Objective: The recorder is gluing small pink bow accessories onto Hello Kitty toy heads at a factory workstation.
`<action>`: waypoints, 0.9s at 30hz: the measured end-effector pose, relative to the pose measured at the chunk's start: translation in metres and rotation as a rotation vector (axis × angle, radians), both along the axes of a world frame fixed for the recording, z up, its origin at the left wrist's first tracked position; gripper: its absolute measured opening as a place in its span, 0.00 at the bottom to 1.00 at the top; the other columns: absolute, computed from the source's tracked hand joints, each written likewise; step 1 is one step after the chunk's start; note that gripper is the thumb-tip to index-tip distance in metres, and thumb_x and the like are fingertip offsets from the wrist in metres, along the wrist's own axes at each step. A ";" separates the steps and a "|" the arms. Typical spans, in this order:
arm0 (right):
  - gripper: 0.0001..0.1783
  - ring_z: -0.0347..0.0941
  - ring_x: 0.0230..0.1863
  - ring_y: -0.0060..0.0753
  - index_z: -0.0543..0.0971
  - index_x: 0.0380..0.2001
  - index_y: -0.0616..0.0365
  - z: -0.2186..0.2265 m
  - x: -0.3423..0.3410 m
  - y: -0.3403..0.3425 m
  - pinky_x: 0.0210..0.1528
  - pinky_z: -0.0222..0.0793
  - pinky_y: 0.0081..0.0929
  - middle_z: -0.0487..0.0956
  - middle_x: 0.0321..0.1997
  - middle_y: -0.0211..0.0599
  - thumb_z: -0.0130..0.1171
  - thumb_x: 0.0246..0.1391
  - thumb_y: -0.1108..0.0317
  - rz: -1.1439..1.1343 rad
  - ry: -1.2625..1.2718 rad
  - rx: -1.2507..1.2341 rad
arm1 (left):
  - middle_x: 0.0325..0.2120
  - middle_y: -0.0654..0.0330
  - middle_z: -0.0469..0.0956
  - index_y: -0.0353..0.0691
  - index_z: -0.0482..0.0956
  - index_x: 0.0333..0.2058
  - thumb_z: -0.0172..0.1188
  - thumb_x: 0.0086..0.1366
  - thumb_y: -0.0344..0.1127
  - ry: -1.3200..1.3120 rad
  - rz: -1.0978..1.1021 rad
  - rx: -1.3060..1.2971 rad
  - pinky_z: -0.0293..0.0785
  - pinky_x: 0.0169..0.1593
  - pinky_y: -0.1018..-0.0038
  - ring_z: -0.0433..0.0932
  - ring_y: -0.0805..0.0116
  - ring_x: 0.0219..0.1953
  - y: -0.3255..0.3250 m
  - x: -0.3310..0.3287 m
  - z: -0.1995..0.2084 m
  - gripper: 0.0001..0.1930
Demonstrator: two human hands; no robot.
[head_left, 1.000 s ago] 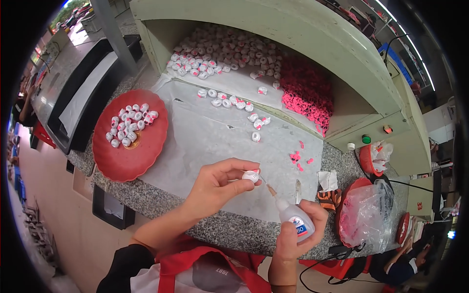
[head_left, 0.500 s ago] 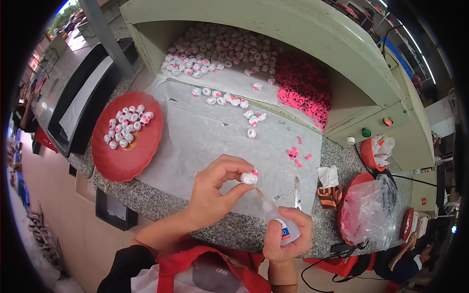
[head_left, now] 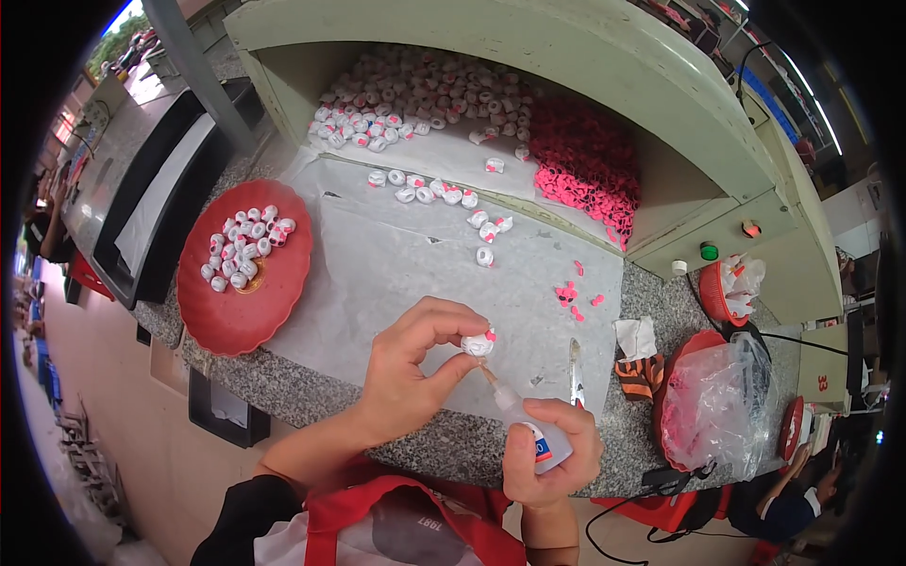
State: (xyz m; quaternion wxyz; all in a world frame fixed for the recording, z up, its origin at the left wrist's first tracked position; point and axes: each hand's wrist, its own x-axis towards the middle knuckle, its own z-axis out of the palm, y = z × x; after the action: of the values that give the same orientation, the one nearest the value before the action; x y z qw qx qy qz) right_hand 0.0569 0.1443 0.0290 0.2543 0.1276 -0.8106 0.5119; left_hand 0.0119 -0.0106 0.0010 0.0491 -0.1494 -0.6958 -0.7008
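Observation:
Between thumb and fingertips, my left hand [head_left: 415,363] pinches a small round white piece [head_left: 478,344] with a pink spot on its upper right. My right hand [head_left: 557,453] is wrapped round a translucent squeeze bottle [head_left: 545,436] with a blue, white and red label. Its thin nozzle [head_left: 487,374] tilts up and left, the tip at or very near the underside of the white piece; whether they touch I cannot tell. On the white sheet [head_left: 387,274] ahead lie several similar white pieces [head_left: 484,256] and a few loose pink bits [head_left: 566,293].
A red scalloped plate [head_left: 283,311] with white pieces stands at left. The pale green shelf [head_left: 604,57] behind holds heaps of white pieces [head_left: 425,90] and pink parts [head_left: 585,170]. At right are a metal blade-like tool [head_left: 576,373], a striped cloth [head_left: 640,377] and a plastic bag [head_left: 717,406].
Both hands have shifted slightly left. The bottle's nozzle has moved a little left along the underside of the white piece. My grips look the same.

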 end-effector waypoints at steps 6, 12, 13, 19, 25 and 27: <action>0.12 0.72 0.21 0.30 0.72 0.29 0.64 0.003 0.000 0.002 0.24 0.67 0.21 0.76 0.25 0.38 0.57 0.38 0.71 0.006 0.021 0.039 | 0.38 0.53 0.68 0.30 0.71 0.37 0.55 0.50 0.15 0.018 0.032 -0.015 0.71 0.43 0.73 0.71 0.67 0.40 -0.001 0.000 0.000 0.14; 0.12 0.71 0.21 0.30 0.72 0.29 0.64 0.002 -0.003 0.002 0.24 0.67 0.21 0.75 0.24 0.39 0.57 0.38 0.71 -0.002 0.034 0.009 | 0.38 0.53 0.68 0.29 0.70 0.38 0.55 0.49 0.15 -0.074 -0.016 0.197 0.72 0.45 0.73 0.71 0.66 0.41 0.001 0.000 0.001 0.15; 0.14 0.72 0.18 0.32 0.71 0.31 0.66 0.001 -0.004 0.004 0.20 0.68 0.22 0.76 0.24 0.40 0.58 0.36 0.75 0.045 0.095 0.026 | 0.39 0.53 0.68 0.29 0.70 0.38 0.55 0.49 0.14 -0.136 -0.037 0.265 0.72 0.45 0.73 0.71 0.66 0.42 0.000 0.000 0.002 0.15; 0.12 0.70 0.24 0.28 0.73 0.29 0.64 0.000 0.002 0.004 0.29 0.66 0.20 0.74 0.25 0.38 0.56 0.39 0.68 -0.032 -0.004 0.014 | 0.39 0.53 0.69 0.29 0.70 0.37 0.55 0.48 0.13 -0.287 -0.091 0.378 0.73 0.44 0.74 0.71 0.67 0.42 0.000 -0.002 0.005 0.15; 0.11 0.70 0.24 0.27 0.73 0.28 0.63 0.002 0.002 0.005 0.28 0.66 0.20 0.74 0.26 0.37 0.56 0.39 0.68 -0.056 -0.012 -0.012 | 0.38 0.54 0.69 0.29 0.71 0.36 0.56 0.47 0.13 -0.302 -0.094 0.392 0.72 0.45 0.75 0.71 0.67 0.42 -0.001 -0.002 0.009 0.15; 0.11 0.70 0.24 0.27 0.73 0.28 0.62 0.002 0.002 0.006 0.28 0.65 0.20 0.74 0.25 0.36 0.57 0.39 0.68 -0.063 -0.011 -0.008 | 0.38 0.54 0.69 0.29 0.71 0.36 0.56 0.47 0.13 -0.308 -0.091 0.392 0.72 0.45 0.75 0.71 0.67 0.42 -0.001 -0.003 0.009 0.15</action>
State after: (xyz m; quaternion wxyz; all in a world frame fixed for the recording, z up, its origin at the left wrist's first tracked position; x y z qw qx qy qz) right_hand 0.0586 0.1505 0.0309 0.2664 0.0984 -0.8134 0.5076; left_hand 0.0089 -0.0119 0.0096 -0.0613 -0.0597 -0.5385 -0.8383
